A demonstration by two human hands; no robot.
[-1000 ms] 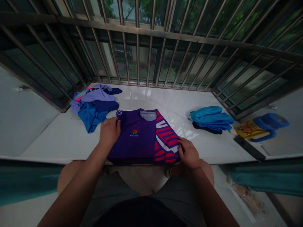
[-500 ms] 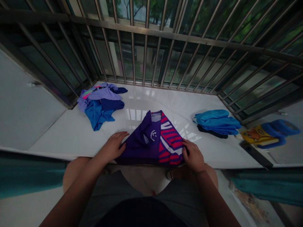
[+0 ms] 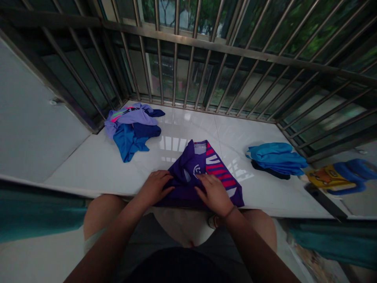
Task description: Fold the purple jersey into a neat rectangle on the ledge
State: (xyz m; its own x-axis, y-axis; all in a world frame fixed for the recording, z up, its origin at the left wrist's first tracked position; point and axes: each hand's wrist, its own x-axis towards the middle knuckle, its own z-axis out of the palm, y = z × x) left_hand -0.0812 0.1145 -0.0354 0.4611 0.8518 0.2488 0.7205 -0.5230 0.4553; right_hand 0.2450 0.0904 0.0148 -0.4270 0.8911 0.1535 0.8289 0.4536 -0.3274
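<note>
A purple shirt (image 3: 191,190) with red and white stripes on its right side lies partly folded at the front edge of the white ledge (image 3: 165,155). Its collar points toward the window, and a white logo shows on the chest. On the shirt's left edge rests my left hand (image 3: 156,186), fingers apart. My right hand (image 3: 214,193) lies over the middle of the shirt, just below the logo, with its fingers spread. Neither hand visibly grips the fabric; what lies under the palms is hidden.
Crumpled lilac and blue clothes (image 3: 132,129) lie at the back left. To the right sits a folded blue pile (image 3: 277,157) on something dark. A yellow and blue bottle (image 3: 335,175) and a black flat object (image 3: 325,200) are farther right. Metal bars (image 3: 188,39) line the window.
My right hand has moved left from the shirt's right edge onto its middle. The left hand remains by the left edge. The whole view has shifted slightly.
</note>
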